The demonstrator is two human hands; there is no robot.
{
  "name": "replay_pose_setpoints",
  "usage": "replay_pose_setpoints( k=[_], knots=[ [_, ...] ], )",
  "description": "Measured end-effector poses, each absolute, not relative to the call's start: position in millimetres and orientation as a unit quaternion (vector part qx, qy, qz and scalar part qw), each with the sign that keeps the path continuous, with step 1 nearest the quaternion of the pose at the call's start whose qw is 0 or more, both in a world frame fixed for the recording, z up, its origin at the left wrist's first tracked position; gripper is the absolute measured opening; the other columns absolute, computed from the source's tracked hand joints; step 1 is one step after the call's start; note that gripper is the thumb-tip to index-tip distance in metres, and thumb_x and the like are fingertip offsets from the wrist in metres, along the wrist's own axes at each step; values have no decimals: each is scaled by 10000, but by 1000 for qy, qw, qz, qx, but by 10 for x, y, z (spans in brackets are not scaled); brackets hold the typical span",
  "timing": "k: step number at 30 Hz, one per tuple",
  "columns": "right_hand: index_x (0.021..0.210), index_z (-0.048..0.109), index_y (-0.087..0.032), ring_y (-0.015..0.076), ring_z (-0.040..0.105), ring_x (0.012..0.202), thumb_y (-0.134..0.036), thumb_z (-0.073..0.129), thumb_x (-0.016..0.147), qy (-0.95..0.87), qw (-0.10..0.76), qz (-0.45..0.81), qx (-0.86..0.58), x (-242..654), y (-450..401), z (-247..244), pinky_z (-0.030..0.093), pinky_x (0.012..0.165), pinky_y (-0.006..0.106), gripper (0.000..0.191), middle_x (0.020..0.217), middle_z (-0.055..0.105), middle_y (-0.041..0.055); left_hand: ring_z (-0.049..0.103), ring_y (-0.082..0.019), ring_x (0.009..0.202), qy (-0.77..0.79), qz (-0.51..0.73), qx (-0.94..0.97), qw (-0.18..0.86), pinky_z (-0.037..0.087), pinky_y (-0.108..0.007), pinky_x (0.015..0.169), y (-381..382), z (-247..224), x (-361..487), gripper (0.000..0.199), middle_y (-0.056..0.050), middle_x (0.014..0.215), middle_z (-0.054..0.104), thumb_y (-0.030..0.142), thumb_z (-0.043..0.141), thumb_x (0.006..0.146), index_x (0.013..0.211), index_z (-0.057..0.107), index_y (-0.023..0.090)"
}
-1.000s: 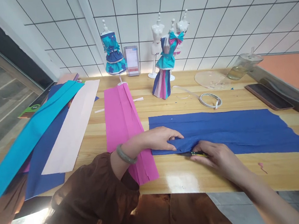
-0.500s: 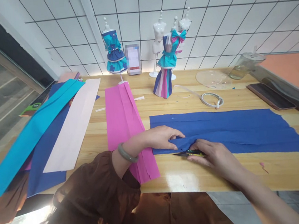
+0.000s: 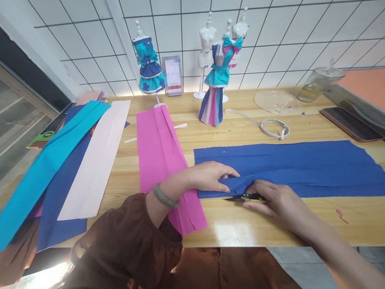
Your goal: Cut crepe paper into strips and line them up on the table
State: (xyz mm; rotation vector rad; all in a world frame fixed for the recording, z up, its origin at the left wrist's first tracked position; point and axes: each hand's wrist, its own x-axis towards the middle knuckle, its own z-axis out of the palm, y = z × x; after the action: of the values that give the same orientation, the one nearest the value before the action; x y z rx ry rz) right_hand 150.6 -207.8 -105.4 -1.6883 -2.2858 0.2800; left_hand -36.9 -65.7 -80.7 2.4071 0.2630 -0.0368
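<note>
A long blue fabric piece (image 3: 305,161) lies on the wooden table, creased along its length. On its left end rests my left hand (image 3: 212,177), thumb and fingers apart, touching the cloth. My right hand (image 3: 277,199) is closed around small scissors (image 3: 249,198) with dark pointed blades and a partly yellow handle. Their tips point left, along the near edge of the blue fabric. Most of the handle is hidden by my fingers. Beneath my left forearm runs a folded pink fabric strip (image 3: 160,152), touching the blue piece's left end.
Turquoise (image 3: 48,175), white (image 3: 97,160) and blue strips pile up at left. Toward the wall stand small dress forms, two wearing dresses (image 3: 149,66) (image 3: 218,81). A tape roll (image 3: 275,128), a phone (image 3: 350,124) and a cup (image 3: 319,84) lie at right.
Both hands, the scissors and the blue fabric keep nearly the same places relative to each other. The whole view has shifted slightly.
</note>
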Motion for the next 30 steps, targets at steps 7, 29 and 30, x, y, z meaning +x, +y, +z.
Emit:
replay_pose_setpoints(
  k=[7,29,30],
  knots=[
    [839,592,-195,161,618,664,-478,462,852,-798,149,93,-576,1458,-2059,-1056,444,598,260,312,798,634,52,534,-134,803,110,-24,927,357,376,-209,679,-657,-810,-361,474,-19,907,607,282,604,754,1208,520,173],
    [820,582,-189,146,616,651,-442,506,842,-806,179,76,-559,1436,-2031,-1146,426,583,250,265,765,628,27,510,-120,757,103,-8,925,366,365,-201,649,-651,-842,-367,460,-1,847,585,286,608,745,1187,535,178],
    [823,583,-191,146,616,653,-445,507,841,-805,176,81,-560,1436,-2033,-1141,427,585,250,266,768,628,28,506,-118,746,101,-6,925,367,365,-201,643,-648,-829,-375,455,0,840,581,295,602,749,1185,536,181]
  ],
)
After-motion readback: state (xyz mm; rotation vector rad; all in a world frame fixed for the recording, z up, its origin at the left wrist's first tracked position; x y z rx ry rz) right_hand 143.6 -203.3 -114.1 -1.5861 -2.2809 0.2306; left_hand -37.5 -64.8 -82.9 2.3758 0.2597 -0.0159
